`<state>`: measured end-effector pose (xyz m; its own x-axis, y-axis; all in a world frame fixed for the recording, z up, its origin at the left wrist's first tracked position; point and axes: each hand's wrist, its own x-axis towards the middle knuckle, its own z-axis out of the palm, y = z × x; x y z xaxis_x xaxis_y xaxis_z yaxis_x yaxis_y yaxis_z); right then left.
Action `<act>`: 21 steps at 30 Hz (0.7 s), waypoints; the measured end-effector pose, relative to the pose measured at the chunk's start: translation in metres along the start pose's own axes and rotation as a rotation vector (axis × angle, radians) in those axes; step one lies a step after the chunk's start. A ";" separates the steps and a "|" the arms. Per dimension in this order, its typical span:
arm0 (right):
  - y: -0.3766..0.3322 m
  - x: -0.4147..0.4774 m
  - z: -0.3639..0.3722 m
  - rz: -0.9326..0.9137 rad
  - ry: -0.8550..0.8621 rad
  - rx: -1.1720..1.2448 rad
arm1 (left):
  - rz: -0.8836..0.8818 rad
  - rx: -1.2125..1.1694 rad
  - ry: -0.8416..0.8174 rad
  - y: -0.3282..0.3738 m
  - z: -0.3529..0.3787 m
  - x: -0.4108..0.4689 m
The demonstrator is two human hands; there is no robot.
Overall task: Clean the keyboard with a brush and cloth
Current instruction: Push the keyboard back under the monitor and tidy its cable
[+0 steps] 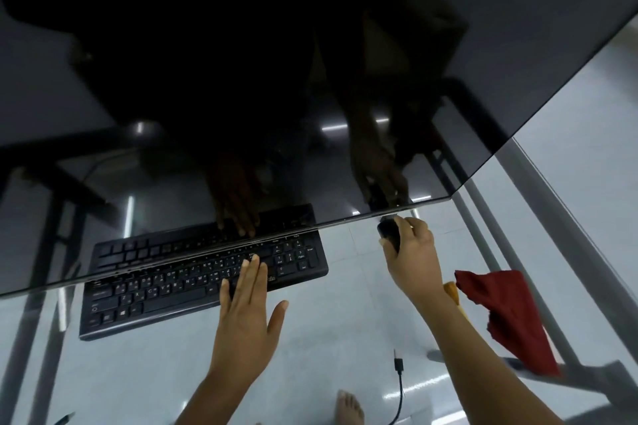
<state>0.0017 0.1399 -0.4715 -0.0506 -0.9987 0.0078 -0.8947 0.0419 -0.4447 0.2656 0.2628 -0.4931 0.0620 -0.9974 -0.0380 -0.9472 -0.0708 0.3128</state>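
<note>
A black keyboard [172, 290] lies on a glass table, its far rows hidden under the bottom edge of a big dark monitor [276, 79]. My left hand [247, 310] rests flat on the keyboard's right side, fingers spread on the keys. My right hand [412, 259] is closed around a black mouse [389, 233] just below the monitor's lower right corner. A red cloth [504, 314] lies crumpled at the right, beside my right forearm. A yellowish wooden handle [453, 291], perhaps the brush, pokes out between forearm and cloth; the rest of it is hidden.
The glass tabletop [345, 338] shows the floor, a bare foot [349, 407] and grey table legs through it. A loose black cable [399, 386] with a plug end lies near the front. A dark pen tip [64, 419] shows at the bottom left edge.
</note>
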 end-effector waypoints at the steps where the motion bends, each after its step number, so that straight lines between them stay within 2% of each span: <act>1: 0.001 -0.003 -0.001 -0.007 0.013 -0.005 | -0.006 -0.006 0.005 -0.002 -0.001 -0.001; 7: 0.009 -0.022 0.000 -0.007 0.008 0.027 | -0.028 0.013 -0.020 -0.014 -0.001 -0.003; 16: 0.001 -0.004 0.003 0.003 0.011 0.010 | 0.008 -0.012 -0.036 -0.018 -0.005 -0.005; 21: -0.007 -0.025 0.004 -0.058 0.106 -0.059 | 0.023 -0.065 0.004 -0.031 -0.021 -0.013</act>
<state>0.0110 0.1647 -0.4724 -0.0414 -0.9909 0.1278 -0.9219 -0.0114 -0.3872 0.3006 0.2774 -0.4825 0.0422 -0.9988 -0.0265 -0.9260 -0.0491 0.3742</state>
